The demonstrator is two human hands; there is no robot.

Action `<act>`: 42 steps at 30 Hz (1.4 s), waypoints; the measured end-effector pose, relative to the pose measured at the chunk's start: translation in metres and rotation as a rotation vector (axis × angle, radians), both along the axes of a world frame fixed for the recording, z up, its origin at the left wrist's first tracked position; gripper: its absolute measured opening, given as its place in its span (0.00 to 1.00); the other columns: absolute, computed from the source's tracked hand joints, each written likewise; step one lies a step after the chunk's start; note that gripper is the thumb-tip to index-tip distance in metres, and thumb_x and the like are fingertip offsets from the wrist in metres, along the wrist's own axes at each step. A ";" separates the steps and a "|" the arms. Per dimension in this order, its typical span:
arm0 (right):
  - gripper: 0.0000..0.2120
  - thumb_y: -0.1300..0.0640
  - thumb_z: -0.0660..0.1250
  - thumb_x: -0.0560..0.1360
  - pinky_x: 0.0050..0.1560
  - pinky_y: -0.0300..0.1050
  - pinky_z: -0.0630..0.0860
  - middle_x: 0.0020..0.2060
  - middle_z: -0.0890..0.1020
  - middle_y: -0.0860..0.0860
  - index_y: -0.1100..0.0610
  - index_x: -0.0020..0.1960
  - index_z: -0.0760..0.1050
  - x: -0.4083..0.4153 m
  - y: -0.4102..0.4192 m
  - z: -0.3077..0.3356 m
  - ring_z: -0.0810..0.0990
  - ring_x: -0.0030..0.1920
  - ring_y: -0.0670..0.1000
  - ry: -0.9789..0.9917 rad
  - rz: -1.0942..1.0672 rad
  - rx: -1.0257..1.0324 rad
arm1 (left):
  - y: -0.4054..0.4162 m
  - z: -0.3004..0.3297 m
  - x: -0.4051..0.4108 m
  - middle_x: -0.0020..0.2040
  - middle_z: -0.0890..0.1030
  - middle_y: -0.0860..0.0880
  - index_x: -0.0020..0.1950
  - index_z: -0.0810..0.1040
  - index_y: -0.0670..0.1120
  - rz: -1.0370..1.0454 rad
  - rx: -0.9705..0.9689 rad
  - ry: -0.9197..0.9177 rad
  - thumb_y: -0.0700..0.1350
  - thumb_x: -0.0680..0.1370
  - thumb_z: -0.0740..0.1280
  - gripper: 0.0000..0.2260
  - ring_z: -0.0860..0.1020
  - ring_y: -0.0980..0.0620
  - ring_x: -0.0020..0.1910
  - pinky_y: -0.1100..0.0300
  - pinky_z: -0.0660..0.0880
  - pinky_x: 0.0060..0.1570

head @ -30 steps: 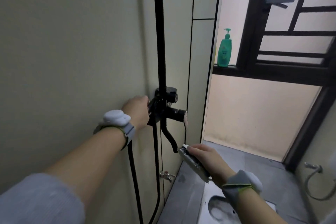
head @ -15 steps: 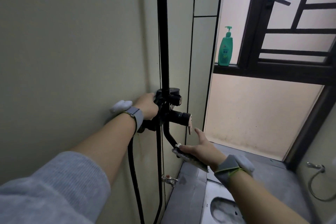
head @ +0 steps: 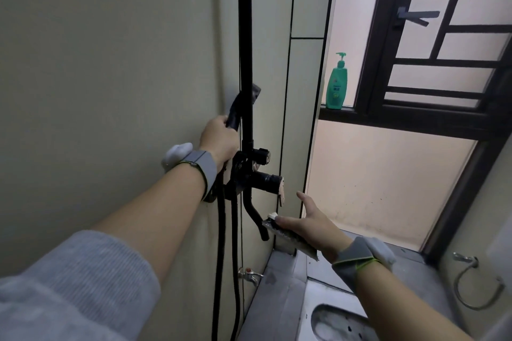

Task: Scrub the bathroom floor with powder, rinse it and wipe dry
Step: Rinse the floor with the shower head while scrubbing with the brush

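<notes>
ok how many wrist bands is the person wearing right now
2. One grey wrist band on the left wrist by the black shower pipe, the other wrist band on the right wrist above the floor.

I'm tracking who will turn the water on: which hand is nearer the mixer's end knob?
Right. The right hand, holding a scrub pad, hovers just below and right of the knob. The left hand is higher, left of the riser, gripping the hand shower.
</notes>
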State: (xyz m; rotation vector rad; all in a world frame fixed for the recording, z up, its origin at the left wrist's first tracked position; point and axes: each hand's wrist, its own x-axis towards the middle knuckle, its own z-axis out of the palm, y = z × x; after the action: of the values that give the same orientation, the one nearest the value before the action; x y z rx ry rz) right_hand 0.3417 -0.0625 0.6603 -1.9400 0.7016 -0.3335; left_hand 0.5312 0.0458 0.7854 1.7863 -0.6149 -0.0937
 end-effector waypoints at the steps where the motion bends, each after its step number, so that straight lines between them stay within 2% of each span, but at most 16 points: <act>1: 0.47 0.42 0.75 0.69 0.67 0.48 0.67 0.73 0.65 0.56 0.48 0.78 0.51 -0.005 0.000 0.000 0.69 0.68 0.55 -0.006 -0.013 0.005 | 0.001 0.001 -0.006 0.39 0.76 0.42 0.40 0.72 0.53 -0.006 -0.058 0.064 0.36 0.76 0.53 0.14 0.75 0.43 0.36 0.52 0.72 0.37; 5: 0.48 0.39 0.75 0.67 0.68 0.53 0.68 0.73 0.67 0.56 0.47 0.78 0.52 -0.014 0.001 -0.003 0.70 0.68 0.56 0.024 -0.017 -0.006 | 0.023 -0.017 -0.024 0.33 0.70 0.45 0.40 0.70 0.50 -0.053 -0.198 0.377 0.33 0.77 0.50 0.16 0.68 0.50 0.27 0.60 0.63 0.27; 7: 0.50 0.38 0.75 0.65 0.68 0.52 0.68 0.72 0.68 0.56 0.47 0.77 0.52 -0.014 0.005 -0.004 0.70 0.68 0.57 0.040 -0.013 -0.013 | 0.035 -0.027 -0.030 0.33 0.70 0.45 0.43 0.71 0.50 -0.057 -0.256 0.405 0.33 0.78 0.51 0.16 0.68 0.51 0.26 0.62 0.63 0.24; 9: 0.50 0.38 0.76 0.64 0.66 0.50 0.69 0.70 0.71 0.55 0.47 0.77 0.53 -0.010 0.009 -0.001 0.71 0.67 0.56 0.041 -0.022 -0.021 | 0.045 -0.037 -0.037 0.34 0.72 0.45 0.48 0.72 0.52 -0.026 -0.316 0.376 0.34 0.78 0.53 0.14 0.69 0.51 0.27 0.61 0.64 0.25; 12: 0.49 0.36 0.76 0.62 0.60 0.50 0.75 0.59 0.78 0.53 0.47 0.75 0.56 0.001 0.016 0.004 0.79 0.57 0.54 0.049 0.007 -0.050 | 0.061 -0.057 -0.057 0.35 0.76 0.46 0.55 0.70 0.53 0.056 -0.348 0.245 0.44 0.80 0.60 0.07 0.71 0.51 0.28 0.57 0.67 0.27; 14: 0.47 0.38 0.76 0.63 0.59 0.47 0.75 0.60 0.78 0.54 0.49 0.74 0.57 0.008 0.018 0.005 0.79 0.56 0.54 0.045 0.040 -0.080 | 0.072 -0.072 -0.074 0.35 0.77 0.47 0.53 0.68 0.56 0.067 -0.349 0.152 0.45 0.80 0.62 0.06 0.72 0.50 0.28 0.57 0.68 0.27; 17: 0.46 0.40 0.77 0.65 0.60 0.45 0.73 0.63 0.76 0.55 0.51 0.74 0.57 0.017 0.019 0.002 0.78 0.58 0.54 0.058 0.035 -0.082 | 0.085 -0.097 -0.094 0.40 0.77 0.45 0.54 0.69 0.53 0.036 -0.301 0.023 0.41 0.80 0.62 0.07 0.73 0.51 0.29 0.58 0.70 0.29; 19: 0.45 0.40 0.77 0.65 0.58 0.44 0.74 0.64 0.75 0.56 0.52 0.73 0.58 0.023 0.019 -0.004 0.78 0.58 0.55 0.077 0.024 -0.072 | 0.092 -0.120 -0.102 0.43 0.78 0.45 0.54 0.70 0.54 0.011 -0.277 0.028 0.40 0.80 0.62 0.09 0.74 0.51 0.31 0.58 0.70 0.30; 22: 0.43 0.44 0.76 0.68 0.49 0.36 0.75 0.62 0.75 0.56 0.54 0.72 0.56 0.033 0.014 -0.014 0.80 0.51 0.53 0.042 -0.006 -0.062 | 0.095 -0.154 -0.105 0.43 0.78 0.47 0.54 0.70 0.58 -0.030 -0.255 0.076 0.39 0.80 0.62 0.13 0.75 0.52 0.34 0.57 0.71 0.34; 26: 0.47 0.44 0.77 0.67 0.55 0.44 0.74 0.62 0.76 0.56 0.50 0.76 0.53 0.040 0.001 -0.018 0.78 0.55 0.55 0.007 -0.047 -0.077 | 0.096 -0.178 -0.102 0.47 0.78 0.50 0.55 0.70 0.59 -0.073 -0.175 0.067 0.39 0.79 0.63 0.14 0.77 0.52 0.40 0.62 0.73 0.39; 29: 0.44 0.48 0.77 0.67 0.44 0.41 0.75 0.52 0.81 0.55 0.47 0.74 0.55 0.050 -0.004 -0.020 0.81 0.45 0.51 0.031 -0.009 -0.092 | 0.099 -0.193 -0.099 0.48 0.78 0.51 0.55 0.70 0.59 -0.083 -0.114 0.064 0.39 0.79 0.64 0.14 0.77 0.55 0.42 0.65 0.74 0.41; 32: 0.42 0.51 0.77 0.68 0.35 0.37 0.76 0.46 0.81 0.53 0.49 0.73 0.54 0.057 -0.008 -0.022 0.82 0.40 0.49 0.040 -0.014 -0.067 | 0.102 -0.199 -0.097 0.48 0.78 0.52 0.55 0.70 0.59 -0.083 -0.079 0.057 0.39 0.79 0.63 0.14 0.77 0.59 0.40 0.64 0.74 0.42; 33: 0.41 0.53 0.76 0.68 0.34 0.37 0.77 0.44 0.82 0.54 0.50 0.72 0.54 0.059 -0.009 -0.024 0.82 0.39 0.50 0.032 -0.015 -0.034 | 0.101 -0.200 -0.096 0.48 0.78 0.52 0.55 0.70 0.59 -0.082 -0.073 0.052 0.39 0.79 0.63 0.14 0.77 0.59 0.40 0.62 0.75 0.43; 35: 0.40 0.53 0.77 0.68 0.37 0.42 0.81 0.42 0.83 0.55 0.49 0.70 0.55 0.061 -0.011 -0.027 0.84 0.40 0.53 0.024 -0.021 -0.010 | 0.101 -0.201 -0.094 0.47 0.78 0.52 0.56 0.69 0.60 -0.081 -0.053 0.041 0.39 0.79 0.64 0.14 0.77 0.58 0.40 0.60 0.75 0.44; 38: 0.37 0.50 0.76 0.68 0.32 0.41 0.76 0.39 0.80 0.52 0.50 0.67 0.57 0.061 -0.016 -0.028 0.81 0.37 0.50 0.102 -0.035 -0.187 | 0.100 -0.200 -0.094 0.48 0.77 0.53 0.56 0.69 0.60 -0.083 -0.020 0.028 0.41 0.79 0.64 0.14 0.76 0.61 0.41 0.63 0.74 0.44; 42: 0.30 0.45 0.73 0.67 0.36 0.47 0.77 0.35 0.79 0.52 0.47 0.61 0.59 0.052 -0.032 -0.027 0.80 0.36 0.56 0.298 -0.016 -0.512 | 0.101 -0.197 -0.097 0.48 0.76 0.54 0.58 0.69 0.56 -0.074 0.038 -0.036 0.41 0.80 0.63 0.12 0.75 0.65 0.44 0.74 0.69 0.39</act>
State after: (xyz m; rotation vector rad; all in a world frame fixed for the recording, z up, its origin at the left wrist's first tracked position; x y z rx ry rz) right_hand 0.3940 -0.0947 0.6336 -2.5057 0.8863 -0.2503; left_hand 0.4343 0.1471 0.5881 1.8051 -0.7087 -0.1245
